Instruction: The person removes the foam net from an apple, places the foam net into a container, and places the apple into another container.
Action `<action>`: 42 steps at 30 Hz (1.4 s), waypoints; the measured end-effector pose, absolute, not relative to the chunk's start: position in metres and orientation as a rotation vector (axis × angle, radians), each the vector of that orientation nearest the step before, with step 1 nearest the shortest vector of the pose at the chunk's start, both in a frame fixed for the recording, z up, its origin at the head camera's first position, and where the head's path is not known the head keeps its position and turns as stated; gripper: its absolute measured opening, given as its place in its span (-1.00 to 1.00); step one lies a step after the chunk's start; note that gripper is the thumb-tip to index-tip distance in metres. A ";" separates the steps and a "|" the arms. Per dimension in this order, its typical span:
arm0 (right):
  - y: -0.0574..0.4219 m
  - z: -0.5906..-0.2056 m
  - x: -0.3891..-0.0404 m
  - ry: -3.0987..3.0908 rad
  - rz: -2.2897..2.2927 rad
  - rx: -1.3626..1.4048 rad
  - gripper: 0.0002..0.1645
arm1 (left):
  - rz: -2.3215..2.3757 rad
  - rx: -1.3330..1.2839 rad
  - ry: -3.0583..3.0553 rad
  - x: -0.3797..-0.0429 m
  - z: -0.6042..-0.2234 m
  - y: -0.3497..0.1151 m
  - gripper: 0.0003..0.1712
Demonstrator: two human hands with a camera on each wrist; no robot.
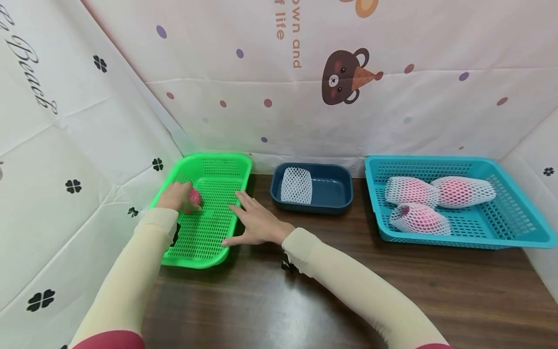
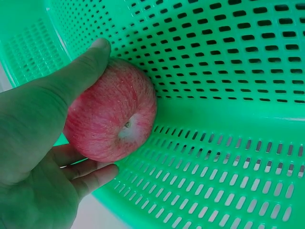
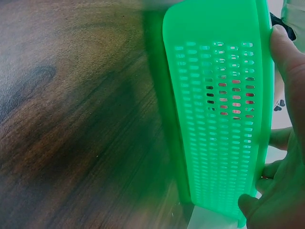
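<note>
A red apple [image 2: 114, 112] sits inside the green basket [image 1: 213, 213], against its left side. My left hand [image 1: 176, 198] grips the apple, the thumb over its top and the fingers curled beneath, as the left wrist view shows. In the head view most of the apple [image 1: 194, 196] is hidden behind that hand. My right hand [image 1: 257, 220] is at the basket's right rim, fingers spread and holding nothing between them. The right wrist view shows its fingertips right at the rim [image 3: 264, 119].
A dark blue tray [image 1: 335, 194] holding a white foam net sleeve [image 1: 296, 185] stands right of the green basket. Farther right, a turquoise basket [image 1: 471, 242] holds several net-wrapped fruits [image 1: 420, 219]. Printed cloth [image 1: 261, 121] hangs behind the brown table [image 1: 261, 300].
</note>
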State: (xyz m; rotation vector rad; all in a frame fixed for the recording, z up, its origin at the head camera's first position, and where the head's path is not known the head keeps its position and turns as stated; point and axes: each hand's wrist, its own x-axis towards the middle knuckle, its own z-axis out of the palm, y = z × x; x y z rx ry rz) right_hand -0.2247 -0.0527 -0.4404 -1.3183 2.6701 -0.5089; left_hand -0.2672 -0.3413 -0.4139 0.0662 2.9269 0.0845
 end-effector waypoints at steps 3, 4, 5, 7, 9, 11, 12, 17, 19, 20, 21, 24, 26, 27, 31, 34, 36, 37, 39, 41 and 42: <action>-0.053 -0.441 -0.225 2.675 -0.504 -1.312 0.31 | 0.083 0.064 2.924 -0.267 -0.414 -0.340 -0.17; -0.053 -0.441 -0.225 2.675 -0.502 -1.311 0.31 | 0.083 0.059 2.921 -0.267 -0.414 -0.339 -0.15; -0.053 -0.441 -0.225 2.676 -0.500 -1.310 0.31 | 0.082 0.056 2.916 -0.266 -0.413 -0.339 -0.12; -0.053 -0.442 -0.225 2.675 -0.496 -1.308 0.31 | 0.079 0.049 2.911 -0.266 -0.413 -0.339 -0.09; -0.053 -0.442 -0.225 2.674 -0.498 -1.311 0.31 | 0.077 0.051 2.912 -0.266 -0.414 -0.339 -0.05; -0.052 -0.442 -0.225 2.673 -0.503 -1.314 0.30 | 0.074 0.054 2.913 -0.266 -0.415 -0.339 -0.03; -0.052 -0.442 -0.225 2.672 -0.507 -1.314 0.29 | 0.072 0.058 2.917 -0.267 -0.415 -0.340 -0.01; -0.052 -0.442 -0.224 2.665 -0.518 -1.313 0.28 | 0.061 0.076 2.935 -0.267 -0.416 -0.341 0.06; -0.052 -0.441 -0.223 2.664 -0.519 -1.314 0.28 | 0.065 0.078 2.941 -0.266 -0.415 -0.340 0.07; -0.052 -0.441 -0.223 2.664 -0.516 -1.314 0.27 | 0.069 0.079 2.943 -0.266 -0.415 -0.340 0.07; -0.052 -0.440 -0.223 2.665 -0.514 -1.315 0.27 | 0.076 0.075 2.944 -0.265 -0.414 -0.340 0.07; -0.052 -0.439 -0.223 2.669 -0.505 -1.319 0.27 | 0.101 0.064 2.946 -0.264 -0.413 -0.338 0.07; -0.051 -0.439 -0.223 2.670 -0.500 -1.320 0.27 | 0.116 0.062 2.950 -0.264 -0.412 -0.338 0.07; -0.051 -0.439 -0.223 2.670 -0.498 -1.319 0.27 | 0.123 0.061 2.953 -0.263 -0.412 -0.337 0.06; -0.051 -0.439 -0.223 2.666 -0.504 -1.313 0.27 | 0.139 0.066 2.966 -0.263 -0.411 -0.337 0.05; -0.050 -0.439 -0.223 2.668 -0.499 -1.315 0.27 | 0.147 0.061 2.967 -0.263 -0.411 -0.338 0.05; -0.050 -0.440 -0.223 2.668 -0.491 -1.315 0.28 | 0.146 0.065 2.971 -0.263 -0.411 -0.338 0.05; -0.050 -0.440 -0.223 2.668 -0.486 -1.314 0.28 | 0.147 0.063 2.972 -0.262 -0.410 -0.337 0.05; -0.050 -0.439 -0.223 2.670 -0.476 -1.312 0.28 | 0.140 0.076 2.982 -0.262 -0.410 -0.337 0.05; -0.051 -0.438 -0.223 2.674 -0.469 -1.317 0.28 | 0.135 0.083 2.996 -0.261 -0.409 -0.338 0.06; -0.052 -0.438 -0.223 2.675 -0.468 -1.322 0.28 | 0.134 0.083 3.003 -0.261 -0.409 -0.338 0.06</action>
